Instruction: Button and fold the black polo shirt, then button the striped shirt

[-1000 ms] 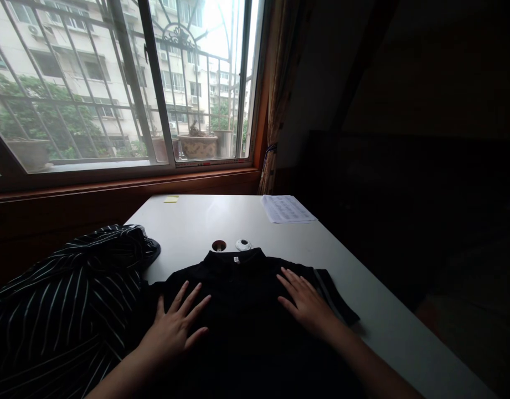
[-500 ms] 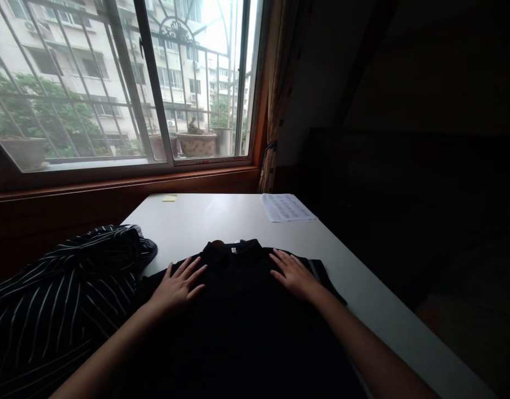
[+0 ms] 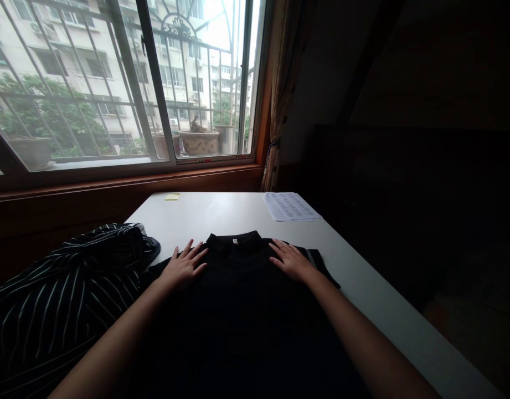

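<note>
A black collared shirt (image 3: 242, 310) lies spread on the white table (image 3: 221, 213), its collar towards the window and a small pale label inside the neck. My left hand (image 3: 183, 266) rests flat on the shirt's left shoulder, fingers spread. On the opposite shoulder lies my right hand (image 3: 291, 260), also flat with its fingers apart, close to a sleeve that has a grey stripe. Neither hand grips the cloth. The shirt's lower part is too dark to make out.
A heap of black-and-white striped cloth (image 3: 80, 282) lies at the left, beside the shirt. Printed sheets (image 3: 292, 206) sit at the table's far right corner, and a yellow sticky note (image 3: 172, 196) at the far left. Beyond are a barred window (image 3: 196, 88) and a tied curtain (image 3: 275, 133).
Both hands have slid slightly away from me, towards the window, and the shirt's collar has shifted that way too. The collar now looks flatter and more even.
</note>
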The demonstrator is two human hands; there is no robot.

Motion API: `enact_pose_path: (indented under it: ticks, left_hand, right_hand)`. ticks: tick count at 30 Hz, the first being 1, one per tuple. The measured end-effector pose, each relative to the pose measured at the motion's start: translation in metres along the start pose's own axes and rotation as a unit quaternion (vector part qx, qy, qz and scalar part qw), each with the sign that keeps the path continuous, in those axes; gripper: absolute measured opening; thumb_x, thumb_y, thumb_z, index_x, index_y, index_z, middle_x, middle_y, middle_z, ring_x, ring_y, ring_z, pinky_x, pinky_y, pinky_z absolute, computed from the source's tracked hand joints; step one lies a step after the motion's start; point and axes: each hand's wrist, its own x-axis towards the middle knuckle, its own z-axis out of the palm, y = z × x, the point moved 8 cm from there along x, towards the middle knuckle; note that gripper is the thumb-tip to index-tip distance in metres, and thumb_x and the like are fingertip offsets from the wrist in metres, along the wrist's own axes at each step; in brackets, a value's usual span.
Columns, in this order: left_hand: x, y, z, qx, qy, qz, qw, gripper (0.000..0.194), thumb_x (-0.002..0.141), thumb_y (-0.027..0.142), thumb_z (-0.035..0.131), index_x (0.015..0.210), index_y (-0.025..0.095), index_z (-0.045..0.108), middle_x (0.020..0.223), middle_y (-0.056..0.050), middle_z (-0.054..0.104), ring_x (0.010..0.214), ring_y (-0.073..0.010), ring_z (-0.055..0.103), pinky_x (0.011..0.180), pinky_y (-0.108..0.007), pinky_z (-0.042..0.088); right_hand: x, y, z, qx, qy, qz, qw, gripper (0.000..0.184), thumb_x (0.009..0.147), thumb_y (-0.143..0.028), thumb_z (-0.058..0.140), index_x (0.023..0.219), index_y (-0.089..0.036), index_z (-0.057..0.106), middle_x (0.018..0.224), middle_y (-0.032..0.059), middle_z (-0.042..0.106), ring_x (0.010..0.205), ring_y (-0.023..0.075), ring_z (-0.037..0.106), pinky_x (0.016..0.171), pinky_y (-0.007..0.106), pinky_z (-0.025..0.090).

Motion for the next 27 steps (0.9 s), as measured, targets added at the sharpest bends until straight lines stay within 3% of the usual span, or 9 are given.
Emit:
enact_pose_path:
  ticks: [11, 17, 21, 24, 27]
  left_hand:
    - [0.020, -0.010, -0.001, 0.041, 0.013, 0.017, 0.999, 0.055, 0.102, 0.052, 0.032, 0.154, 0.033, 0.028, 0.164, -0.002, 0.015, 0.151, -0.0350, 0.002, 0.115, -0.064, 0.014]
    - [0.016, -0.004, -0.015, 0.071, 0.073, 0.007, 0.995, 0.053, 0.101, 0.038, 0.037, 0.153, 0.028, 0.032, 0.162, -0.006, 0.023, 0.151, -0.0336, 0.007, 0.116, -0.066, 0.012]
    - [-0.011, 0.020, -0.037, 0.097, 0.162, 0.049, 0.981, 0.048, 0.098, 0.025, 0.041, 0.146, 0.022, 0.045, 0.158, -0.008, 0.034, 0.150, -0.0299, 0.016, 0.120, -0.057, 0.016]
    - [-0.044, 0.051, -0.037, 0.089, 0.149, 0.113, 0.978, 0.047, 0.097, 0.024, 0.044, 0.144, 0.022, 0.047, 0.154, -0.008, 0.040, 0.149, -0.0302, 0.022, 0.120, -0.057, 0.021]
    - [-0.087, 0.086, -0.029, 0.067, 0.117, 0.175, 0.975, 0.050, 0.098, 0.028, 0.046, 0.148, 0.027, 0.041, 0.153, -0.005, 0.042, 0.146, -0.0301, 0.028, 0.117, -0.059, 0.028]
  right_hand:
    - [0.009, 0.008, 0.003, -0.024, 0.037, 0.009, 0.999, 0.068, 0.099, -0.063, 0.025, 0.155, -0.025, 0.027, 0.162, 0.0045, 0.023, 0.149, 0.0230, 0.022, 0.120, 0.044, 0.019]
    - [0.005, -0.005, -0.005, -0.058, 0.091, -0.008, 0.994, 0.054, 0.101, -0.043, 0.034, 0.147, -0.017, 0.045, 0.154, 0.0104, 0.041, 0.144, 0.0243, 0.034, 0.120, 0.045, 0.021]
    - [-0.019, -0.020, -0.014, -0.077, 0.130, -0.012, 0.988, 0.047, 0.100, -0.022, 0.033, 0.140, -0.009, 0.053, 0.150, 0.0144, 0.046, 0.142, 0.0268, 0.037, 0.120, 0.047, 0.022]
    - [-0.053, -0.037, -0.015, -0.077, 0.155, -0.023, 0.985, 0.047, 0.096, -0.013, 0.036, 0.139, -0.009, 0.054, 0.150, 0.0135, 0.047, 0.140, 0.0270, 0.040, 0.119, 0.047, 0.028]
    - [-0.093, -0.060, -0.015, -0.031, 0.190, -0.070, 0.979, 0.045, 0.094, -0.010, 0.040, 0.135, -0.017, 0.058, 0.145, 0.0078, 0.054, 0.136, 0.0244, 0.046, 0.116, 0.044, 0.036]
